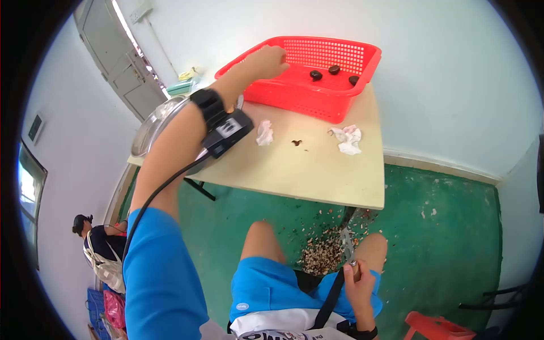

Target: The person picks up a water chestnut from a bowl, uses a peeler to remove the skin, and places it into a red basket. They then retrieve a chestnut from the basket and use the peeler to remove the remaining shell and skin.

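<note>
My left hand (273,62) reaches over the near left part of a red plastic basket (300,102) on the table. Its fingers point down and away from me, mostly hidden, so I cannot see whether they hold anything. Several dark brown, rounded lumps (334,69) lie on the basket floor, toward its right side. Low over my thigh, my right hand (360,286) is closed around the wooden handle of a knife-like tool (347,245). The tool's flat metal blade points up and away, toward the table edge.
Crumpled tissues (348,139) and small dark scraps (296,143) lie on the table (272,175). A metal basin (153,127) stands at its left. Pale and brown debris (323,253) covers the floor below. A red stool (436,327) is at right; another person (105,243) is at left.
</note>
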`<action>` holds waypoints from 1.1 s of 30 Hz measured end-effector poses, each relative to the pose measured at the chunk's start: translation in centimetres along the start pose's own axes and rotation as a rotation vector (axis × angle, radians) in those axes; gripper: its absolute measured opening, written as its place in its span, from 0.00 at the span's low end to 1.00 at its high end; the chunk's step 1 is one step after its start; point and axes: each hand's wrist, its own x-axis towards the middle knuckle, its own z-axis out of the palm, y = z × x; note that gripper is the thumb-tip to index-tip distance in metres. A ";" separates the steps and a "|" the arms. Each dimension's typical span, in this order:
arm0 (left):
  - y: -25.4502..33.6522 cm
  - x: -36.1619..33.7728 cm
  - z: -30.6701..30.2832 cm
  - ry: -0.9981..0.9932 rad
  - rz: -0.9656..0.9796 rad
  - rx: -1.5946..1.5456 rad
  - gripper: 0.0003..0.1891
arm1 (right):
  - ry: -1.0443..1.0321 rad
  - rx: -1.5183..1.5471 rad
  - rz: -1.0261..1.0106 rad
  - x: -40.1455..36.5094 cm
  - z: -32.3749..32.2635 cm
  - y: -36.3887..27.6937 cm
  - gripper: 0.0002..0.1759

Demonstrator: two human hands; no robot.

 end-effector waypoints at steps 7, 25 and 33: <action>5.4 9.8 5.9 -0.263 0.154 0.052 0.25 | 0.052 0.032 0.058 -0.1 -1.3 2.5 0.13; 3.6 16.5 8.7 -0.688 -0.396 -0.192 0.44 | 0.335 0.141 0.232 0.6 -6.7 3.3 0.09; 3.9 19.4 15.3 -0.761 -0.216 -0.443 0.42 | 0.381 0.063 0.178 0.9 -7.8 1.3 0.07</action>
